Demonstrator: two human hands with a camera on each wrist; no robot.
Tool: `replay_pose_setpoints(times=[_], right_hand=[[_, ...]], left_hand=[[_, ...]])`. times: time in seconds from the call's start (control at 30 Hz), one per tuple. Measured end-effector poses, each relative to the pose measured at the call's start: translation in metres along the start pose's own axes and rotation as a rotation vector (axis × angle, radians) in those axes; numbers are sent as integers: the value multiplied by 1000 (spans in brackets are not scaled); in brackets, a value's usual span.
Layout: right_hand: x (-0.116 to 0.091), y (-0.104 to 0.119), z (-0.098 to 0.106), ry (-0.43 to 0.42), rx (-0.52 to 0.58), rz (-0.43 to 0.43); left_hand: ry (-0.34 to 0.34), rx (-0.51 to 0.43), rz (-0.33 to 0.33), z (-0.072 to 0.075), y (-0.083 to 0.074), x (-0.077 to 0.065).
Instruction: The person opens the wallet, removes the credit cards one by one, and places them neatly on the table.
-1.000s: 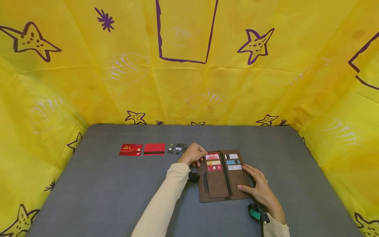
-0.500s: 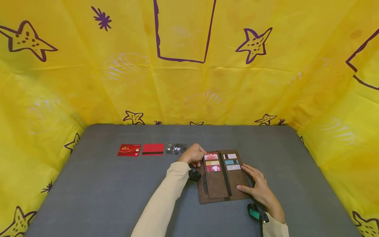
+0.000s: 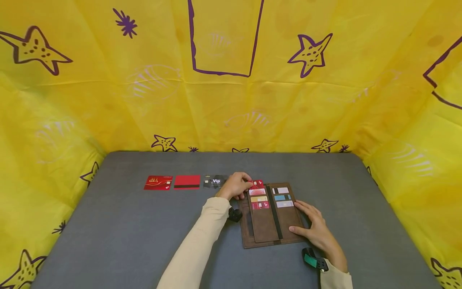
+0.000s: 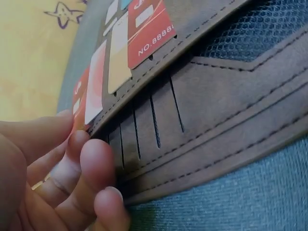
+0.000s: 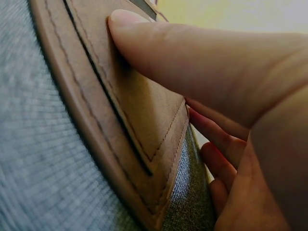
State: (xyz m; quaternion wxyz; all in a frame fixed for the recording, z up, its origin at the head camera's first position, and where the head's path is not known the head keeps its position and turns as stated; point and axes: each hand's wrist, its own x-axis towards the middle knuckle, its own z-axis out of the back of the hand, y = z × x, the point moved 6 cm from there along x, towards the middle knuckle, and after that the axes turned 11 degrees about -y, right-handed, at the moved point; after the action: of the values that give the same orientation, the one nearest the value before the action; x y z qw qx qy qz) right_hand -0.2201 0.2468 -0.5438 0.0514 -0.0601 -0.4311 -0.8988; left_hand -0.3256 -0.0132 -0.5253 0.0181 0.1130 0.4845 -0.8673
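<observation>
Pinching red card at top edge of wallet, room beyond — left hand; right hand spread

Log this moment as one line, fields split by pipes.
left hand: pinches red card protruding from wallet top | right hand: rests on wallet's right side | loose cards: three, on table

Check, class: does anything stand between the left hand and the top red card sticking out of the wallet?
Nothing visible does. The left hand pinches the top red card directly at its edge, where it sticks out of the wallet.
</observation>
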Motion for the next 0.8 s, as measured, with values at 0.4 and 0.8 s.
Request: replay_pose_setpoints(times=[0.4, 0.8], right_hand=[[0, -2, 0, -4, -14, 7], [0, 0, 0, -8, -15, 12]], left_hand=[[-14, -85, -56, -2, 2, 2], [-137, -188, -92, -1, 1, 2]])
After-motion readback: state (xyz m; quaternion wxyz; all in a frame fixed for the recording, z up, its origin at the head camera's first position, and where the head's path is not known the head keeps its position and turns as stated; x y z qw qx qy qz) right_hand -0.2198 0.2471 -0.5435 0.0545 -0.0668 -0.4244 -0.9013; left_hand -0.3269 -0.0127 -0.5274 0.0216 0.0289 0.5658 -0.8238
